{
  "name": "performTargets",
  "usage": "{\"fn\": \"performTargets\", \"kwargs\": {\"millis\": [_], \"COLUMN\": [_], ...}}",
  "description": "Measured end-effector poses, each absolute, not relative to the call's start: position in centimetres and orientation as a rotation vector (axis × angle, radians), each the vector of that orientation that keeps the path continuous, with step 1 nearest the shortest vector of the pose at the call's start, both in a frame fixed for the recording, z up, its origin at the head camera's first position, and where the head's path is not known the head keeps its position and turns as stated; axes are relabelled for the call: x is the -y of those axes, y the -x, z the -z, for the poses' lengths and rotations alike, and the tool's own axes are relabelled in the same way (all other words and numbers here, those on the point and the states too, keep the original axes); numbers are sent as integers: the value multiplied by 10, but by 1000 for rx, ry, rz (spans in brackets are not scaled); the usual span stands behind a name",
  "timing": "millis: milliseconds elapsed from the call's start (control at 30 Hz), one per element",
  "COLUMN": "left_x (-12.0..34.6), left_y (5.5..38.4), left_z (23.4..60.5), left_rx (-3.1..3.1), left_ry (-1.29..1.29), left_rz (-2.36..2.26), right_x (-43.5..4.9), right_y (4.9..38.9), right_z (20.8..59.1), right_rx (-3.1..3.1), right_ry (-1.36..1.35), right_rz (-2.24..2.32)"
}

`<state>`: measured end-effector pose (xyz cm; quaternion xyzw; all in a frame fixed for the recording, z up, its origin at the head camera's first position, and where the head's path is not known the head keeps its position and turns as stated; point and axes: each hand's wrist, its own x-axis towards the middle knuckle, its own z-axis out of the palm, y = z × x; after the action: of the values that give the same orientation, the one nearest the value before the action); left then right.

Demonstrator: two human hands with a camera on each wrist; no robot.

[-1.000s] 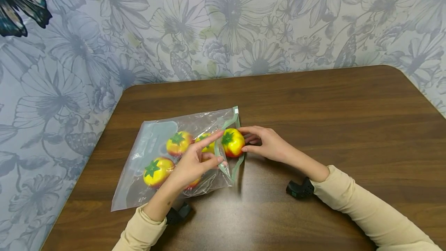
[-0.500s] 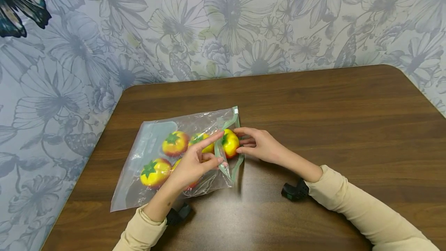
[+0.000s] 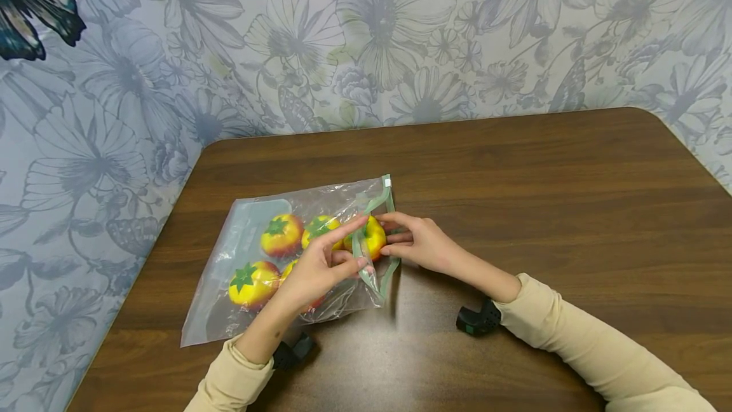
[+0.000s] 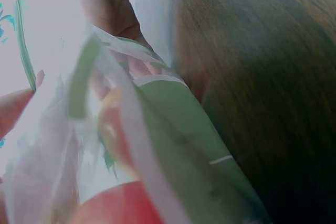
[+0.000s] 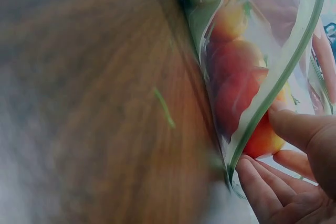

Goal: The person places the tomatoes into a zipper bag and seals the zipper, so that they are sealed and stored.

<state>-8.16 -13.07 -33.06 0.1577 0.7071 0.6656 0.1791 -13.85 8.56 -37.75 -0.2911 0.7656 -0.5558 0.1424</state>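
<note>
A clear zip bag with a green-edged mouth lies on the table, its opening facing right. Several yellow-red toy tomatoes with green star-shaped tops are inside. My left hand lies over the bag and pinches the upper layer of its mouth, index finger straight. With thumb and fingers my right hand grips one toy tomato that sits partly within the mouth. The right wrist view shows this hand at the green edge, with red fruit behind the film. Part of one tomato is hidden under my left hand.
The brown wooden table extends to the right and behind the bag. A flowered wall covering rises at its back edge. Black wrist cameras sit on both wrists, close to the tabletop.
My right hand has moved left, pushing the gripped tomato deeper into the bag mouth. The tomatoes inside have shifted left. My left hand has stayed in place.
</note>
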Motion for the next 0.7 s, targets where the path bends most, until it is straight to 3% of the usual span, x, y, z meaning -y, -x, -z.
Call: {"fn": "performTargets", "kwargs": {"millis": [700], "left_x": [131], "left_y": [80], "left_z": [330], "left_rx": [-1988], "left_ry": [-427], "left_rz": [-1891], "right_x": [-82], "right_y": [137], "right_z": [379], "right_rx": [-2263], "right_ry": [922], "right_rz": [1522]}}
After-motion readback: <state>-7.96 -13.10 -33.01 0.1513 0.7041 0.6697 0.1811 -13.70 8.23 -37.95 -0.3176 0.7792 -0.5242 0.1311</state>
